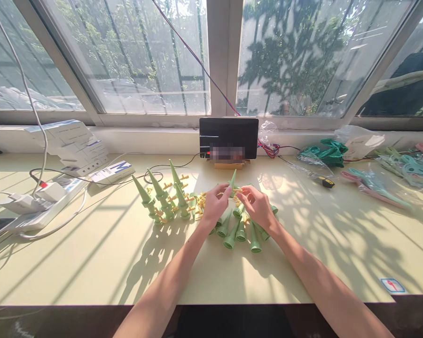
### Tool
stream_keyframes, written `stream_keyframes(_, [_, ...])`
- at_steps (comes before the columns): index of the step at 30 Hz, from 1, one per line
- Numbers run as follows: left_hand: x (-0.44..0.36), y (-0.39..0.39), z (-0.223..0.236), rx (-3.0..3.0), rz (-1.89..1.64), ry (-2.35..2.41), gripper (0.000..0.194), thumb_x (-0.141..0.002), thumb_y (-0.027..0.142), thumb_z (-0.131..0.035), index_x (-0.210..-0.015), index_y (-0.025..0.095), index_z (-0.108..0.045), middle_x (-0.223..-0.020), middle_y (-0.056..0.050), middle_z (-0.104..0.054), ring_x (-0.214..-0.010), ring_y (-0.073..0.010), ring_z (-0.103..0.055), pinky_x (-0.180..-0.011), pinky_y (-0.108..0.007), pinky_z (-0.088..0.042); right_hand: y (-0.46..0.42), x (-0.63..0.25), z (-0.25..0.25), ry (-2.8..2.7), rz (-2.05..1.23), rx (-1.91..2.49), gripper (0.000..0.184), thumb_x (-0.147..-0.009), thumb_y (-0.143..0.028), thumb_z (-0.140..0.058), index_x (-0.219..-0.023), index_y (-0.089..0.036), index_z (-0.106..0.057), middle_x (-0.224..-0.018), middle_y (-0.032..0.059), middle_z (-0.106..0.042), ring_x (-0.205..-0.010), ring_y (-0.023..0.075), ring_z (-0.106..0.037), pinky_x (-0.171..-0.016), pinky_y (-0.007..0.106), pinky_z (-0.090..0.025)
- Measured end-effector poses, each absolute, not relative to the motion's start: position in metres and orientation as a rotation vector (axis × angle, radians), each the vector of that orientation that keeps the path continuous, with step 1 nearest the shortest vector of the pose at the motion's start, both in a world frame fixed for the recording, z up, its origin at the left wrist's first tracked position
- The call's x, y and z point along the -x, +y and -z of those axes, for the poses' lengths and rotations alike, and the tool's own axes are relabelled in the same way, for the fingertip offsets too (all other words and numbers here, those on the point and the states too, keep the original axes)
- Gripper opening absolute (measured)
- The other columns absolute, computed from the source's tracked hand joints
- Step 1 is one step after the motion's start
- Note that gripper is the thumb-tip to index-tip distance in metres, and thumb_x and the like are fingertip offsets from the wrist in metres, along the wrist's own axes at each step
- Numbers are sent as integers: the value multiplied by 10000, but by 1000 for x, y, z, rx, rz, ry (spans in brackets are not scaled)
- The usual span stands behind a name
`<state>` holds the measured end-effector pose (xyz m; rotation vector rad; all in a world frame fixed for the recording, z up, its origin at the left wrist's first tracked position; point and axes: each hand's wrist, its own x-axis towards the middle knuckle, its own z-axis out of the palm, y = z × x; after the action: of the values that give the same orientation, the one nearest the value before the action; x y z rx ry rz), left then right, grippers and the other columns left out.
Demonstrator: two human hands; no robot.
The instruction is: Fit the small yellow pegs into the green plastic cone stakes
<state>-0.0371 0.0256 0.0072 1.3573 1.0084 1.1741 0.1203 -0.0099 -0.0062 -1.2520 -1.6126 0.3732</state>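
My left hand (216, 203) is closed around a green plastic watering spike (234, 177), its tip pointing up. My right hand (256, 203) pinches at a small yellow valve (237, 189) on the spike's side, though the fingers partly hide it. Beneath and in front of both hands lie several loose green spikes (240, 232), open ends toward me. Small yellow valves (199, 203) are heaped just left of my left hand. Farther left, several spikes with yellow valves stand upright in stacks (164, 199).
A dark-screened tablet (229, 137) stands at the back by the window. White boxes (74, 143) and a power strip (58, 199) with cables are on the left. Bagged green items (324, 152), a yellow-black tool (326, 182) and pink and green plastic pieces (377, 188) lie right.
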Motion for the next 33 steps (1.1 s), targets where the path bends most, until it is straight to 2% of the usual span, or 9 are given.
stream_keyframes(6, [37,24,-7,-1373,-1178,1022,415,-823,485,-702,-1082,160,-714,-885,-61,-698,-494,-63,-466,-442,-223,-356,-9,-121,7,-1598,-326,1285,259,-947,-461,-577,-939,-205,-615,-864,37,-719,-554,128,-604,-527,251,-441])
stream_keyframes(16, [36,25,-6,-1318,-1181,1036,394,-820,479,-710,-1039,152,-701,-819,-41,-673,-470,-55,-442,-423,-217,-341,-7,-120,10,-1613,-238,1285,255,-924,-455,-606,-950,-204,-638,-849,41,-725,-589,146,-617,-593,279,-491])
stream_keyframes(26, [38,21,-12,-1367,-1135,959,492,-800,492,-741,-1155,157,-679,-957,-72,-681,-510,-72,-513,-421,-226,-386,-5,-122,15,-1559,-223,1296,289,-951,-477,-554,-941,-203,-645,-847,54,-741,-593,162,-627,-597,293,-493])
stream_keyframes(33, [40,21,-12,-1419,-1121,930,490,-790,478,-759,-1159,166,-676,-1057,-109,-698,-539,-78,-550,-421,-214,-392,-6,-122,15,-1542,-224,1296,339,-966,-524,-516,-917,-208,-628,-796,51,-731,-587,167,-604,-588,291,-481])
